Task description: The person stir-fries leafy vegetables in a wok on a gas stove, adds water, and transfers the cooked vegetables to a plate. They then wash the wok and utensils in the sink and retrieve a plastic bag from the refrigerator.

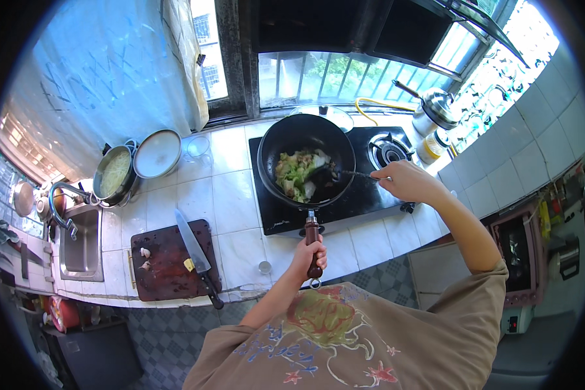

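Observation:
My left hand is closed around the brown handle of a dark wok, which sits over the left side of a black gas stove. Chopped leafy greens with small light pieces lie in the wok. In my right hand is the handle of a spatula, and its dark head is among the food at the wok's right side. Whether the head touches the wok's bottom cannot be told.
Left of the stove, a kitchen knife rests on a dark cutting board with garlic cloves. Beyond are a pot of pale shreds, a lid and a sink. A kettle and jar stand behind the right burner.

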Demonstrator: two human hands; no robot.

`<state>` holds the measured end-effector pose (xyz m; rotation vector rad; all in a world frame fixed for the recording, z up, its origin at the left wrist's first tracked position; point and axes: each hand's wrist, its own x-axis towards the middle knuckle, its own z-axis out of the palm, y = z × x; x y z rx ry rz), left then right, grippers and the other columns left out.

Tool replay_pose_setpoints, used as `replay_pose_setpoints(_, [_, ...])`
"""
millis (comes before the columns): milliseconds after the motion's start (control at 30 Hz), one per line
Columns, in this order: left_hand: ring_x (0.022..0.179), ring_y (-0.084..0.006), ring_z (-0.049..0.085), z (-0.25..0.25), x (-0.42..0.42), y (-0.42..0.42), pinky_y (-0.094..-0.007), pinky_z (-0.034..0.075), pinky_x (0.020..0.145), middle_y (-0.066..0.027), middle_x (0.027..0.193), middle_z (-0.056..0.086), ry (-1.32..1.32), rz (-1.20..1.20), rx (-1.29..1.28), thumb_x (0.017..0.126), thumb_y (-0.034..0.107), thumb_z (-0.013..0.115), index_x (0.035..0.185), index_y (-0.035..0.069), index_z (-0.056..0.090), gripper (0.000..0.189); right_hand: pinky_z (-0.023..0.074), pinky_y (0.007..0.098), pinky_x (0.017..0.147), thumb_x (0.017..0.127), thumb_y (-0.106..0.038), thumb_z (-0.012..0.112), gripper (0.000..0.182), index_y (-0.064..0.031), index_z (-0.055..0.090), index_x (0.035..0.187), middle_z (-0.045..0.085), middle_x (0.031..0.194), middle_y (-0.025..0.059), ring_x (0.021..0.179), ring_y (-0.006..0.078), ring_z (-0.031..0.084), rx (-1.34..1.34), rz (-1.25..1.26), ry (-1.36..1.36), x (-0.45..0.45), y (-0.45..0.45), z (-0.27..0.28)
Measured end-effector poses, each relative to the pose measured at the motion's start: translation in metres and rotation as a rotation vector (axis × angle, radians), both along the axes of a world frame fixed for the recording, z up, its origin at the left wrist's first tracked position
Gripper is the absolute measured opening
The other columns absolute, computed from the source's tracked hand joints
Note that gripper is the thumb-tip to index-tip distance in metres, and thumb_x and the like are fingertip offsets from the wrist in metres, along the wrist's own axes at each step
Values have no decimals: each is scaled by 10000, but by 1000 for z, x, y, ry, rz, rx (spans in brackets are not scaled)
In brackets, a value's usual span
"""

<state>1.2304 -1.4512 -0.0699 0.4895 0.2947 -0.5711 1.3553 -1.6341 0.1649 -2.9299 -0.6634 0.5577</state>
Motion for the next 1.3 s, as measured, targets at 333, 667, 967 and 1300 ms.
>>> replay_pose_setpoints(333, [416, -86, 378, 22, 28, 16, -257, 364, 399, 25, 551, 365, 117, -34, -151, 764, 16, 485, 876, 111, 402, 169, 464, 461, 738, 837, -181, 477, 284, -87, 590, 1080, 620, 906, 193, 858, 383, 582, 324, -245, -339, 14, 28, -91])
replay_pose_setpoints(667, [558, -166, 511, 30, 23, 35, -313, 471, 540, -40, 675, 477, 199, 26, -160, 833, 141, 489, 955, 61, 484, 146, 458, 377, 778, 861, -351, 511, 507, -32, 440, 1249, 637, 924, 170, 883, 321, 610, 694, -683, -210, -31, 10, -166])
replay_pose_setpoints(967, [901, -307, 583, -2, -50, 57, -475, 464, 859, -146, 928, 577, 289, -9, -154, 873, 199, 477, 994, 43, 486, 198, 410, 229, 383, 889, -236, 459, 269, -8, 603, 875, 575, 615, 40, 479, 88, 525, 961, -1161, 180, -194, -32, -290])
replay_pose_setpoints(1300, [763, -209, 597, -39, -113, 71, -410, 498, 806, -75, 791, 576, 290, -166, 103, 808, 19, 546, 984, 59, 469, 197, 488, 400, 711, 821, -275, 522, 243, -95, 632, 943, 637, 885, 134, 812, 317, 608, 361, -576, 115, -239, 32, -309])
